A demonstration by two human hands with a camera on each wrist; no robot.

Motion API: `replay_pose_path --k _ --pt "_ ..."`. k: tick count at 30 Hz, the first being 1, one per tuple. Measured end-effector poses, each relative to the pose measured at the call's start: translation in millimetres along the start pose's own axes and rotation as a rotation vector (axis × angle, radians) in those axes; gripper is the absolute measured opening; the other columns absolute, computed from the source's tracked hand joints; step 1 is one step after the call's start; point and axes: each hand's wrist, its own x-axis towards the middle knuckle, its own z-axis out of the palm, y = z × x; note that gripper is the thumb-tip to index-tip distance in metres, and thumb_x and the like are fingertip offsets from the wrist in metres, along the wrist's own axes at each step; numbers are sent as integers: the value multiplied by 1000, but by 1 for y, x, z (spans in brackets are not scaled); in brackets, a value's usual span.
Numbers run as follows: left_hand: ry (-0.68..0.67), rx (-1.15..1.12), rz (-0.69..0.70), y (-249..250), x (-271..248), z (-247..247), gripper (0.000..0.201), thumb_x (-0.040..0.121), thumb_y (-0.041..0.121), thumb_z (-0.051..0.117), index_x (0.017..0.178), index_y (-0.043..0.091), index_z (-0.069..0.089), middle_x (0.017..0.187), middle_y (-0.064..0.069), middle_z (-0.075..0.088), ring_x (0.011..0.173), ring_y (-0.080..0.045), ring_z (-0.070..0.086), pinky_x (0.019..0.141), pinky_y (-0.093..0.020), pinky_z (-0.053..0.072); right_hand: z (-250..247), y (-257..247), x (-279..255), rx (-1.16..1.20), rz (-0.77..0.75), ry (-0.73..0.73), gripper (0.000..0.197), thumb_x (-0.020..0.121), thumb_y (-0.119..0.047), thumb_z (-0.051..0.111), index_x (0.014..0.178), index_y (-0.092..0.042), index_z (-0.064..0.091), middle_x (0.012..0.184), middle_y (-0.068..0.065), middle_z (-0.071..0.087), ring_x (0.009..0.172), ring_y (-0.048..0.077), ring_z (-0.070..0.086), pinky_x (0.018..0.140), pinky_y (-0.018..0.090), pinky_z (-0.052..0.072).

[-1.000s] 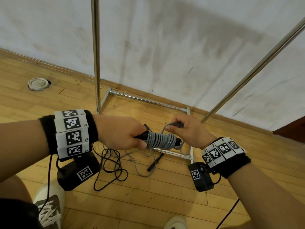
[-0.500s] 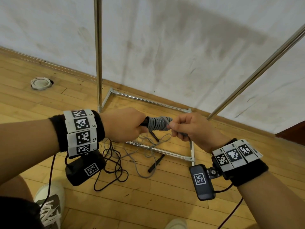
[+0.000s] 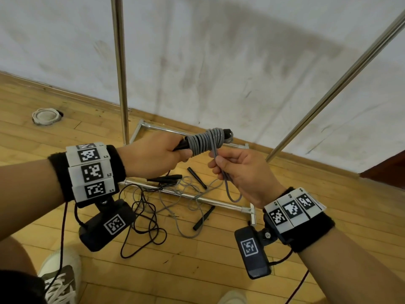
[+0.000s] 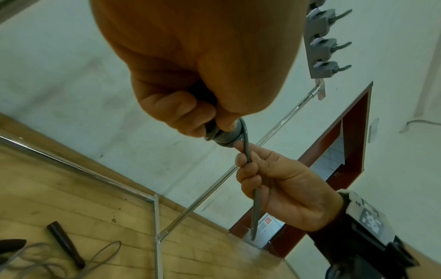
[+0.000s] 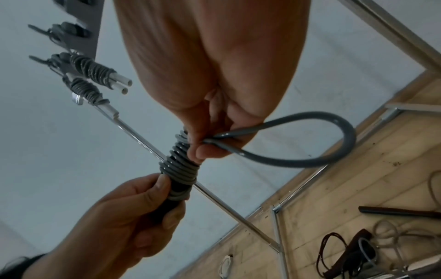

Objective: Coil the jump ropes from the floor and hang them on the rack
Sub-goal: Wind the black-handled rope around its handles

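Here, nearest the camera: a shoe at the floor's near left edge, toe of a second at the bottom edge. Both wrists carry marker bands with a camera hung beneath.

Left hand: fingers curled tight round the black handles of a grey rope, held above the floor, in front of the rack's base. The rope is wound in close turns round the handles; the coil sits just past the thumb.

Right hand: just beside the coil, pinching the rope's free end between thumb and fingertips. The end forms a loop that hangs below the hand; the right wrist view shows the loop closed at the fingertips.

Floor under the hands: loose grey rope and black cord tangled together, with several black handles among them, lying across the rack's near base bar.

Farther: rack's upright pole at left, a slanted bar at right. Right wrist view shows two coiled ropes already hung at hooks high on the rack. A white ring lies at the floor's far left edge, close to the wall
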Motion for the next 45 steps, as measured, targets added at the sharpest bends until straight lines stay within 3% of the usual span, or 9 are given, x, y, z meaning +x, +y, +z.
replay_pose_path --k 7,15,21,24,30,34,36,40,45 --pt "-160 -396 5 6 -3 -9 19 103 22 47 94 10 59 59 3 53 44 -8 43 42 -19 37 9 2 -3 -174 -27 -27 36 102 -35 47 90 -10 70 57 5 53 41 16 41 41 24 36" --pt "-389 -566 56 2 -7 -18 32 94 42 45 89 15 62 61 -4 54 45 -15 37 42 -21 34 1 -3 -1 -232 -295 -37 27 92 -34 61 114 -20 57 97 26 57 82 22 55 76 32 51" --pt "-531 -470 -25 3 -7 -22 61 85 73 32 67 25 66 50 -1 55 39 -13 42 40 -22 35 8 -4 -7 -122 -278 -185 56 85 -18 69 136 -15 45 119 3 60 106 18 62 95 38 53" --pt "-496 -351 -36 2 -8 -19 72 85 76 26 72 16 64 56 -7 60 43 -17 48 47 -25 41 9 -7 -8 -161 -288 -177 47 86 -22 65 126 0 55 121 11 66 114 21 63 98 33 51" --pt "-29 -163 136 10 -7 -10 38 95 66 31 98 35 54 80 2 66 58 -9 59 54 -31 48 19 -6 -5 -127 -315 -95 30 85 -21 70 114 -17 61 113 5 71 107 18 67 92 31 53" --pt "-127 -110 168 13 -11 -2 56 83 79 29 99 30 50 87 -9 62 72 -27 60 68 -50 54 36 -1 -2 -164 -259 -22 36 75 -41 81 102 -24 65 86 -3 73 71 15 70 59 24 55" --pt "-133 -84 192 13 -13 -2 52 81 82 31 90 33 48 78 -3 59 63 -19 55 64 -45 55 38 2 -2 -220 -208 -31 44 70 -46 82 99 -18 64 75 0 70 54 25 64 45 32 52" --pt "-107 -8 230 9 -12 -5 42 82 76 51 89 34 50 75 4 62 57 -6 57 53 -24 50 28 -5 -1 -388 -148 -175 35 71 -39 78 99 -23 64 78 -4 71 65 22 70 56 44 60" --pt "-157 6 244 5 -10 -7 34 82 62 63 104 38 51 84 4 65 64 -10 64 54 -24 54 13 -14 -9 -468 -158 -316 22 85 -20 74 102 -32 66 77 -9 70 67 8 67 59 20 52"
